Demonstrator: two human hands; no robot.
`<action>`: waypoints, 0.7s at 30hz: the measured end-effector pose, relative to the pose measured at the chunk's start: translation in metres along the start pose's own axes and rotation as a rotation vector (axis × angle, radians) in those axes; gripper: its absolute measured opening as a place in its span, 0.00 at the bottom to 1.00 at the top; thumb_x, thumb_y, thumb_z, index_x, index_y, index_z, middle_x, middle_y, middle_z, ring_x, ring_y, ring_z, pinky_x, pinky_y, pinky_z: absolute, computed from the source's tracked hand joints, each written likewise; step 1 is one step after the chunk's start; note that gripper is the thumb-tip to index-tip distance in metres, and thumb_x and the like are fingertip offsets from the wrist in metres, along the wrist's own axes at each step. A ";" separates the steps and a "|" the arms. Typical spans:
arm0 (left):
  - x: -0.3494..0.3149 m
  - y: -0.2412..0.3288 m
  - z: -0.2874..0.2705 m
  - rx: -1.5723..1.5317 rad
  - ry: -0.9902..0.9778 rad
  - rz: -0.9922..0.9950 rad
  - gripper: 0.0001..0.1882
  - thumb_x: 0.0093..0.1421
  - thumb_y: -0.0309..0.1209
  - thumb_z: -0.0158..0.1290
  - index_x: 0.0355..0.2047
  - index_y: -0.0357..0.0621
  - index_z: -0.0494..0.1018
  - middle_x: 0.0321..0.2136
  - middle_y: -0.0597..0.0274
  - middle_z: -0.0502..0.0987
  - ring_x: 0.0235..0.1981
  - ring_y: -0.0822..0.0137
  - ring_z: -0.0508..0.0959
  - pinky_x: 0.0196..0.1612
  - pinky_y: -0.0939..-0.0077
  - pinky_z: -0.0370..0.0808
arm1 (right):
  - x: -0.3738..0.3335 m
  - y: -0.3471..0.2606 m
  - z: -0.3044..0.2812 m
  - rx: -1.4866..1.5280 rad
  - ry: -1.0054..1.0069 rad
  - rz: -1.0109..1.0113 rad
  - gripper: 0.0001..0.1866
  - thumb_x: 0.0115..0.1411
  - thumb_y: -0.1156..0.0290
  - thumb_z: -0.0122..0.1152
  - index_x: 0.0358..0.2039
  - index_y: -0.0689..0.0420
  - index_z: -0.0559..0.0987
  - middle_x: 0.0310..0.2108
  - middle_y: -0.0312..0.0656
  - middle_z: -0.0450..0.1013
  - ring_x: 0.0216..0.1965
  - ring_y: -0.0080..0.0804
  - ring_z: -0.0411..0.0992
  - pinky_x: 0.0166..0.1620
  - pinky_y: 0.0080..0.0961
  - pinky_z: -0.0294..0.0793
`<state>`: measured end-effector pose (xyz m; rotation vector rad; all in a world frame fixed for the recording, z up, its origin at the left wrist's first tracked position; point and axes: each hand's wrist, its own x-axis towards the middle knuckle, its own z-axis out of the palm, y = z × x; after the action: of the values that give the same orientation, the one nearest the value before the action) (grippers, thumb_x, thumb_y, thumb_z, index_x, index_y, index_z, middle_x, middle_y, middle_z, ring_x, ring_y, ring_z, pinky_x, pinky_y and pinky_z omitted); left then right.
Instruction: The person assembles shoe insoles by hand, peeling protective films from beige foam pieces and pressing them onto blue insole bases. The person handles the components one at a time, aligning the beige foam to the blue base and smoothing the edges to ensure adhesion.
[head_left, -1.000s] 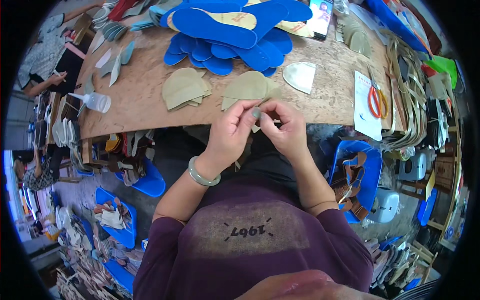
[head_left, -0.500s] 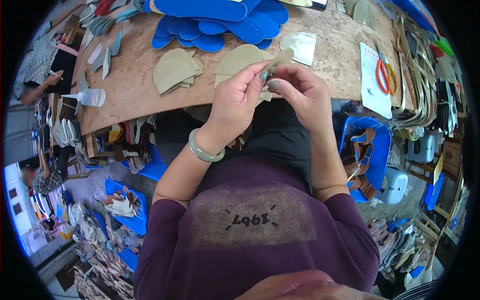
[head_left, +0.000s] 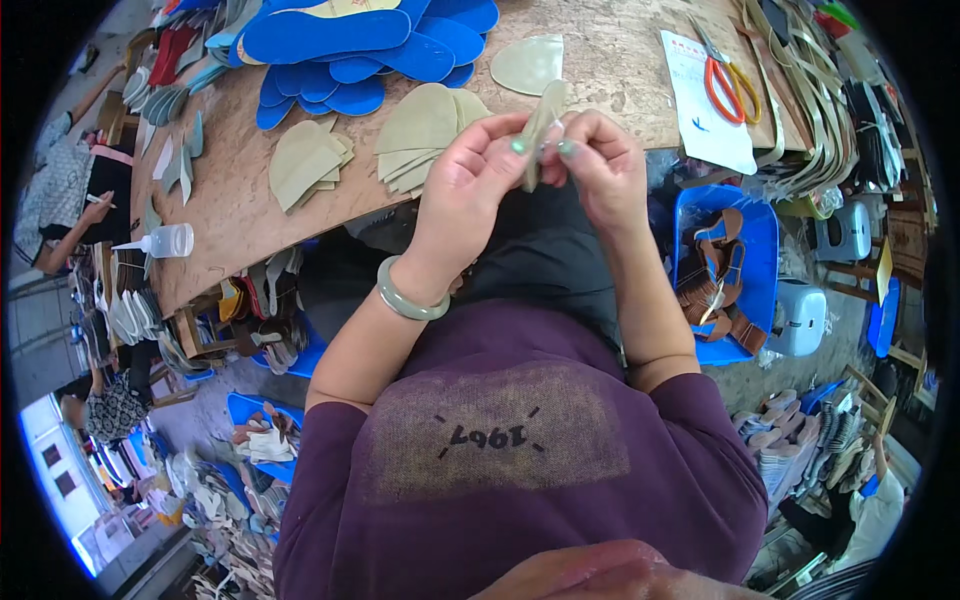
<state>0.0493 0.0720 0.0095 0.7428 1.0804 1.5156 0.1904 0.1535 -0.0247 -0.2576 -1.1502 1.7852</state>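
One thin, rounded beige sheet (head_left: 546, 112), seemingly unfinished, is finger-pinched in the left hand (head_left: 480, 175), grip by the right hand (head_left: 606, 168) is unclear, and two half-oval beige stacks (head_left: 418, 122) are left.

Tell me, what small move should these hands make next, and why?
Perhaps the right hand should pinch the tan piece lightly to steady it: only the left hand clearly grips it, while the right hand is close beside it, contact unclear.
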 end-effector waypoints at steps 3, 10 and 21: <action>0.000 0.002 0.010 0.163 -0.043 0.112 0.13 0.64 0.25 0.47 0.47 0.35 0.71 0.34 0.65 0.77 0.33 0.78 0.74 0.38 0.84 0.71 | -0.005 -0.018 -0.002 -0.264 -0.017 0.124 0.05 0.56 0.75 0.59 0.31 0.61 0.73 0.28 0.35 0.73 0.26 0.18 0.71 0.31 0.14 0.71; -0.009 -0.006 0.025 0.904 -0.097 0.524 0.13 0.61 0.22 0.49 0.46 0.39 0.75 0.31 0.54 0.79 0.30 0.74 0.78 0.34 0.79 0.73 | -0.015 -0.058 -0.001 -0.849 -0.019 0.179 0.10 0.52 0.70 0.67 0.28 0.62 0.75 0.26 0.33 0.73 0.25 0.13 0.67 0.26 0.14 0.65; -0.025 -0.006 0.013 0.220 -0.103 0.168 0.12 0.65 0.26 0.46 0.47 0.36 0.68 0.44 0.58 0.75 0.44 0.72 0.74 0.49 0.78 0.72 | -0.012 -0.043 -0.001 -0.839 -0.062 0.077 0.06 0.57 0.73 0.60 0.25 0.61 0.76 0.22 0.37 0.74 0.23 0.20 0.71 0.28 0.17 0.69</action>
<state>0.0687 0.0506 0.0110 1.0759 1.1408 1.4947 0.2231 0.1480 0.0052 -0.7437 -1.9098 1.2842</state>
